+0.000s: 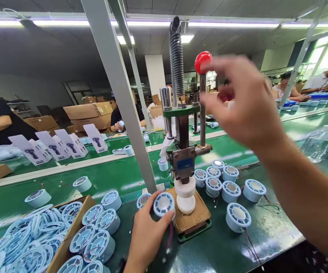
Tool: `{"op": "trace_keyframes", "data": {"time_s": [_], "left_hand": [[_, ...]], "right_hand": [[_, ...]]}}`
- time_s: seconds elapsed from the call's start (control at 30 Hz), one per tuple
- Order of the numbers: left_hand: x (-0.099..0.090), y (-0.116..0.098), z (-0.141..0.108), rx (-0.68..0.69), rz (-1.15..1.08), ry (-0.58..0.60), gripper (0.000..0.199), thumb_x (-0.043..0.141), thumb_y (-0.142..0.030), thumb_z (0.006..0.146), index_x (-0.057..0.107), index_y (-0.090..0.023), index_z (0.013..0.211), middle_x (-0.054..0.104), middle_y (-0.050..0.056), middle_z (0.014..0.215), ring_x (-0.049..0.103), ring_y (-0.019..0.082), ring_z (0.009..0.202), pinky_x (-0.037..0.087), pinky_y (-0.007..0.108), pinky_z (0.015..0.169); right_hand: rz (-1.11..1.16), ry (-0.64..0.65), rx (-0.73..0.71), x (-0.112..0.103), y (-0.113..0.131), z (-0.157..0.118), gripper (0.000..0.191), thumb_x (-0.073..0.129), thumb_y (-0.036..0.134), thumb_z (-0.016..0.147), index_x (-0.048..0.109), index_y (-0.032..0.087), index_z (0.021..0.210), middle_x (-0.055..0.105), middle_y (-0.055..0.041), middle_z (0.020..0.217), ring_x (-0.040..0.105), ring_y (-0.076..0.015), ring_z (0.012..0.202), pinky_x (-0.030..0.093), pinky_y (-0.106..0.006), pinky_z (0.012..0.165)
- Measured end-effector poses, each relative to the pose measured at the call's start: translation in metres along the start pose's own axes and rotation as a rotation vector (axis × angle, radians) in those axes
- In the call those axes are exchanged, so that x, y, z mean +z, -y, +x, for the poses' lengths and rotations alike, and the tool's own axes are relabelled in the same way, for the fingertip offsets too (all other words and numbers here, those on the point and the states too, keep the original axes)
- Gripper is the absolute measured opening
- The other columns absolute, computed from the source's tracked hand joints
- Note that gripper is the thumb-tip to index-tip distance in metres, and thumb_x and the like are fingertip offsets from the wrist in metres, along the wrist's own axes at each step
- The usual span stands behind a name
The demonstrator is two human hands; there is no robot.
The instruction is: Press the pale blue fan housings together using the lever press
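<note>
A hand press with a spring column and a red ball knob [203,62] on its lever stands at the centre. My left hand [149,227] grips a round light-blue housing [164,204] with a metallic centre, just left of the press's white round pads [186,204]; wires dangle below it. My right hand [238,98], blurred, is raised at the knob with thumb and fingers apart; the fingertips overlap the knob, and whether they touch it cannot be made out. Below the pads lies a cardboard-covered base [200,216].
Several blue housings [238,217] stand right of the press, others [99,245] at the left beside a carton [67,242] of light-blue rings. A slanted grey post [121,87] rises left of the press. White boxes [73,146] and other people are beyond the green conveyor [132,172].
</note>
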State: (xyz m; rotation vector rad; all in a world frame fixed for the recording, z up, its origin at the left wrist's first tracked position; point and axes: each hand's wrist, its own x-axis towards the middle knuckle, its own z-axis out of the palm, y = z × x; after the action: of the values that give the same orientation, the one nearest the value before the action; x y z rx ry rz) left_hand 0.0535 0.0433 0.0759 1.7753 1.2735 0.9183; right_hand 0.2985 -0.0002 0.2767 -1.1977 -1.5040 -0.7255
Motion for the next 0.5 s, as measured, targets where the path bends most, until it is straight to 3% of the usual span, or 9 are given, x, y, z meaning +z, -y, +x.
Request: {"op": "trace_keyframes", "data": {"time_s": [0.03,0.13,0.2,0.3,0.4,0.5], "left_hand": [[0.004,-0.009,0.011,0.023,-0.051,0.034,0.056,0.071,-0.034,0.068,0.062,-0.017,0.120,0.070,0.010,0.118,0.064,0.031,0.108,0.045,0.046,0.099],[0.026,-0.023,0.028,0.079,-0.188,0.120,0.055,0.072,-0.027,0.066,0.061,-0.013,0.119,0.071,0.012,0.115,0.065,0.029,0.103,0.047,0.042,0.095],[0.043,-0.023,0.032,0.102,-0.237,0.174,0.053,0.072,-0.024,0.065,0.062,-0.013,0.116,0.072,0.011,0.113,0.066,0.027,0.101,0.049,0.038,0.092],[0.058,-0.016,0.034,0.117,-0.284,0.225,0.048,0.075,-0.023,0.064,0.065,-0.013,0.110,0.073,0.011,0.108,0.067,0.028,0.098,0.051,0.036,0.088],[0.062,-0.008,0.032,0.128,-0.319,0.248,0.051,0.074,-0.027,0.068,0.062,-0.013,0.116,0.071,0.012,0.114,0.065,0.028,0.104,0.049,0.038,0.092],[0.063,0.000,0.027,0.145,-0.334,0.224,0.064,0.073,-0.023,0.071,0.052,-0.017,0.132,0.063,0.010,0.131,0.057,0.028,0.119,0.040,0.040,0.105]], "right_hand": [[0.022,-0.086,0.065,0.006,-0.012,0.031,0.030,0.057,0.021,0.092,0.059,0.011,0.121,0.061,-0.0074,0.118,0.058,-0.0156,0.111,0.045,-0.032,0.101],[0.282,-0.022,0.229,0.036,-0.037,0.086,0.031,0.035,0.020,0.100,0.062,0.006,0.106,0.063,-0.0024,0.087,0.062,-0.0044,0.067,0.048,-0.015,0.063],[0.407,0.005,0.271,0.056,-0.046,0.094,0.038,0.026,0.016,0.099,0.063,0.006,0.094,0.058,0.0010,0.073,0.056,-0.0019,0.048,0.039,-0.012,0.047],[0.504,-0.041,0.310,0.069,-0.047,0.093,0.035,0.031,0.013,0.095,0.063,0.006,0.084,0.054,0.0030,0.066,0.054,-0.0008,0.044,0.035,-0.011,0.045],[0.525,-0.047,0.341,0.050,-0.036,0.085,0.033,0.034,0.012,0.095,0.065,0.002,0.089,0.054,0.0021,0.066,0.057,-0.0025,0.048,0.038,-0.013,0.048],[0.544,-0.068,0.300,0.003,-0.014,0.052,0.030,0.037,0.012,0.098,0.066,0.004,0.095,0.060,-0.0006,0.076,0.062,-0.0058,0.065,0.049,-0.017,0.061]]}}
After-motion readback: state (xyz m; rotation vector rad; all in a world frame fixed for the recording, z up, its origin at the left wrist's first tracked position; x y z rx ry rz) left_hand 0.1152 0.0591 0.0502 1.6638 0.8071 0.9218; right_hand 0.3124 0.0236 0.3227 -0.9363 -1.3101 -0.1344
